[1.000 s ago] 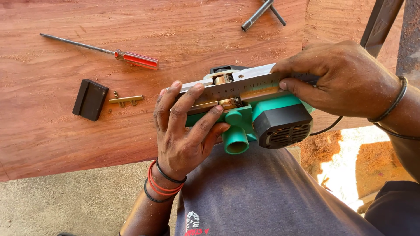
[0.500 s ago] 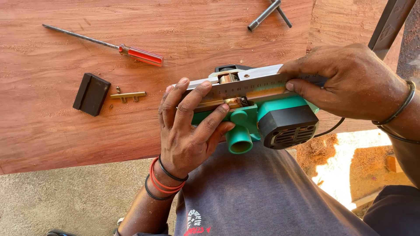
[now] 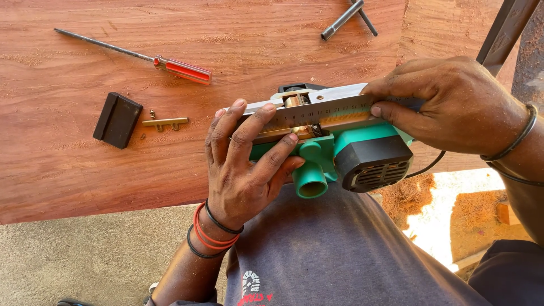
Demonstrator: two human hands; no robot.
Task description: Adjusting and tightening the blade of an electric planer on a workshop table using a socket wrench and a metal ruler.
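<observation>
Over the last second little had changed: the view had crept slightly, so the red-handled screwdriver (image 3: 180, 70) and the black block (image 3: 117, 119) sat a touch lower and further right in the picture, while both hands kept their places on the green electric planer (image 3: 340, 153). The planer lay upside down at the near edge of the wooden board (image 3: 85, 164), partly over the person's lap, with a steel ruler (image 3: 334, 110) laid along its upturned sole. The left hand (image 3: 246, 164) pressed its fingers flat onto the ruler's near end and the planer body beneath; the right hand (image 3: 447, 105) pinched the ruler's far end down against the planer. That steadiness suggested a check in progress, not a new step. A small brass piece (image 3: 164, 122) lay just beside the block, and a metal socket wrench (image 3: 345, 18) rested at the board's top edge, partly cut off by the frame. The cutter drum under the ruler was mostly hidden, so any gap there could not be judged; the cord ran out of sight behind the right wrist.
</observation>
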